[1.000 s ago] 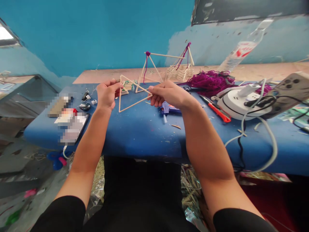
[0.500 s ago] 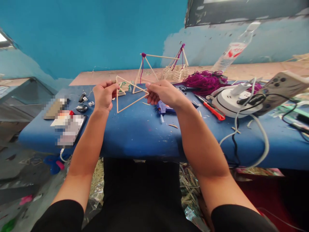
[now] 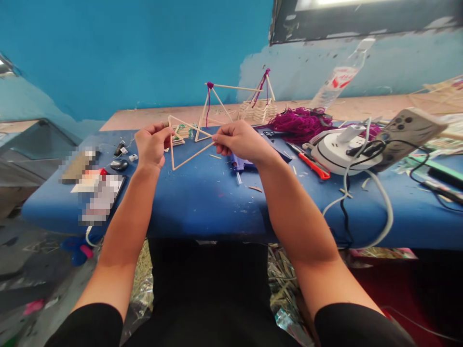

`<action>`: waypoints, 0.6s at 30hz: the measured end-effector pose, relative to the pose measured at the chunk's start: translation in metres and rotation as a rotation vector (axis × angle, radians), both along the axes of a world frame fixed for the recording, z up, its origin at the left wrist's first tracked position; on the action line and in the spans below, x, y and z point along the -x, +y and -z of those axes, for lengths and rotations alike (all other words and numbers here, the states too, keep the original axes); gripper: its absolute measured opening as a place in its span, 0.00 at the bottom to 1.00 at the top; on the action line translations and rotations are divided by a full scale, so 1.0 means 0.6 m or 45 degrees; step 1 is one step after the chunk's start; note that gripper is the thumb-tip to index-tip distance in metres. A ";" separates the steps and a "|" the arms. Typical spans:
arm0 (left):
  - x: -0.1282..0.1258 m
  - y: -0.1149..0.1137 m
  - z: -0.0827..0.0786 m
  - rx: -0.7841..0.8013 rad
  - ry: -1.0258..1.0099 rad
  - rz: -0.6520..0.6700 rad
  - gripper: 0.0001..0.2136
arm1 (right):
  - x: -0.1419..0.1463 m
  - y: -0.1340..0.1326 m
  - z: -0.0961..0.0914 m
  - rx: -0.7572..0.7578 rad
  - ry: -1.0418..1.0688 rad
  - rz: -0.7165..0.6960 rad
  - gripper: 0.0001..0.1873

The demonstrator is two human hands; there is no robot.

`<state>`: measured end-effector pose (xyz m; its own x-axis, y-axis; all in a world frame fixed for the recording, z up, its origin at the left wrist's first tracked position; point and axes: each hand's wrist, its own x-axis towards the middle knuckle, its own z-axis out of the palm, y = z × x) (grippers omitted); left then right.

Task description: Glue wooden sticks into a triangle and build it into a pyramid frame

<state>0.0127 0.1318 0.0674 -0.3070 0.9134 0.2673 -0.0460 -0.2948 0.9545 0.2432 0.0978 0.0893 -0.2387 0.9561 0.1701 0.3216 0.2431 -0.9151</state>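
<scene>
Between my hands, above the blue tabletop, is a triangle of thin wooden sticks (image 3: 193, 155). My left hand (image 3: 154, 144) pinches its left side with thumb and fingers. The right corner sits in the closed fingertips of my right hand (image 3: 237, 140). Behind the triangle stands a stick frame (image 3: 221, 102) with purple yarn knotted at its top. A small stack of sticks (image 3: 184, 132) lies beyond my left fingers. Partly hidden by my right hand, a blue glue gun (image 3: 238, 165) rests on the table.
Purple yarn (image 3: 302, 126) is heaped at the back right, near a clear plastic bottle (image 3: 338, 79). An orange-handled cutter (image 3: 314, 166) lies beside a white power hub (image 3: 343, 152) with trailing cables and a leaning phone (image 3: 408, 135). A black mouse (image 3: 119, 165) is at left.
My view has shifted slightly, so the scene appears a little further left. Both hands keep hold of the triangle, whose right corner has tipped slightly relative to the left side.
</scene>
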 end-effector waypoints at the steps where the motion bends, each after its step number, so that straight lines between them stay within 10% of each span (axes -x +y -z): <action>1: 0.000 0.000 0.000 0.004 0.003 -0.007 0.03 | 0.002 0.000 -0.001 -0.002 0.044 0.019 0.18; 18: 0.004 -0.005 -0.002 0.063 -0.169 0.346 0.10 | 0.014 0.043 0.037 -0.121 0.512 0.415 0.06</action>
<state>0.0105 0.1285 0.0689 -0.0792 0.9777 0.1945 -0.2422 -0.2082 0.9476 0.2348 0.1234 0.0669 0.1708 0.9457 0.2766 0.0224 0.2769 -0.9606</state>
